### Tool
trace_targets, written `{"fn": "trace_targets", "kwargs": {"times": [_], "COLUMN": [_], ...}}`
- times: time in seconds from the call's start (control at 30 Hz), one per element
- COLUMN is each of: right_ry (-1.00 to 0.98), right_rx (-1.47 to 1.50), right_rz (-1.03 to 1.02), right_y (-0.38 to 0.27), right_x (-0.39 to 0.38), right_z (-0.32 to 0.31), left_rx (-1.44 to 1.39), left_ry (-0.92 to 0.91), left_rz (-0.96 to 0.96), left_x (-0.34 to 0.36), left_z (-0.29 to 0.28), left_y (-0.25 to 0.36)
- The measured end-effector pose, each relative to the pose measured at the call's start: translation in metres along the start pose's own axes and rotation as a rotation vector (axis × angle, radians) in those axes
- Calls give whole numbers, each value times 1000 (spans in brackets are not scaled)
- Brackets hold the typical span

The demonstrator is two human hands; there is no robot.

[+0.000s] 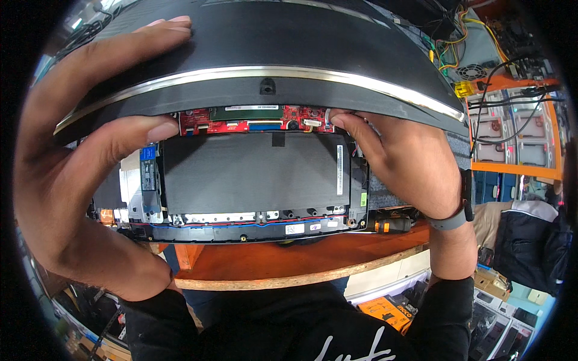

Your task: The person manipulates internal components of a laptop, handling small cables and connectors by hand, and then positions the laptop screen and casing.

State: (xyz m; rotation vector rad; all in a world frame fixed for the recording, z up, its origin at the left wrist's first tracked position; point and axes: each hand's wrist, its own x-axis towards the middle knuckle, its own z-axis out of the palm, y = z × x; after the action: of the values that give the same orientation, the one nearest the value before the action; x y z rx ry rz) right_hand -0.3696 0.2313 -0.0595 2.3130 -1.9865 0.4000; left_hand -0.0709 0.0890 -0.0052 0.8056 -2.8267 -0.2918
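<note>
On the orange workbench [283, 260], directly before us, we record one opened laptop chassis [253, 231] lying flat, its underside upward and its internals exposed.

Item, bottom cover [259, 51]: dark panel with a bright metal trim strip, tilted up over the far half of the chassis. Our left hand [72, 162] grips its left edge, thumb beneath the rim and fingers curled over the top surface. Our right hand [403, 162] has its fingertips pinched at the cover's lower rim, right of centre, just above the circuit board; we cannot tell how firmly they clasp it. A grey band sits on that wrist.

Contents of the chassis, as visible:
- one large flat black battery pack [250, 173], filling the middle bay, with a white label strip at its right end;
- one red circuit board [253, 119] along the far edge, partly under the cover, with a green memory module seated on it;
- one small blue-labelled card [149, 171] in the bay left of the battery.

Beside the chassis, at its right corner, lies a screwdriver [391, 225] with orange and black handle. Well apart, at upper right, stands an orange compartment tray [512, 135]; its contents are too small for us to identify.
</note>
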Motion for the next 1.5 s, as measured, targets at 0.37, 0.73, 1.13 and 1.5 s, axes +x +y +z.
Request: {"fn": "trace_targets", "kwargs": {"times": [0.37, 0.73, 1.13, 1.5], "right_ry": [-90, 59, 16, 80], "right_rx": [-21, 366, 442, 392], "right_rz": [5, -18, 8, -41], "right_y": [-2, 9, 11, 12], "right_x": [-3, -12, -10, -7], "right_z": [-9, -2, 4, 11], "left_rx": [15, 18, 46, 53], "left_ry": [-23, -33, -16, -13], "left_rz": [0, 22, 25, -15], "left_x": [-2, 5, 4, 3], "left_z": [1, -1, -1, -1], "left_y": [-1, 9, 10, 10]}}
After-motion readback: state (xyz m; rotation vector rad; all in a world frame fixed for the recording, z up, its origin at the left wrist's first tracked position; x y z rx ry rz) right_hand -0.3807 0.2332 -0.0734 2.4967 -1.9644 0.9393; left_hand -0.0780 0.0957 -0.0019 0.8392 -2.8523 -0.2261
